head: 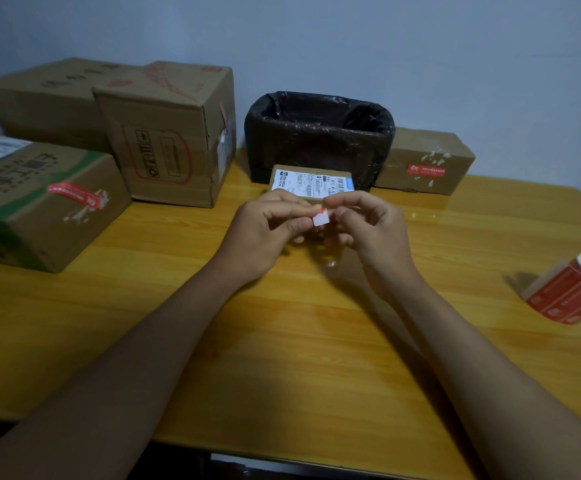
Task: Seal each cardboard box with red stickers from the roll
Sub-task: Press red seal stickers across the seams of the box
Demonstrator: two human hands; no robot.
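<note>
Sticker (319,219) pinched by fingers of left hand (268,233) and right hand (368,230); judged flimsy, tacky; best held by edges, box (311,183) at 12 o'clock.

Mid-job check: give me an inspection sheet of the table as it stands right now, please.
Surface: glossy wooden table.
Job's things: sticker, partly peeled, white backing showing; sticker roll on its side at right; small labelled box behind the hands; stickered boxes at left and back right; two more boxes at back left.
Clutter: black-lined bin.
Hands: left hand and right hand both pinch the sticker.
Cables: nothing seen.
Surroundings: plain wall.
</note>
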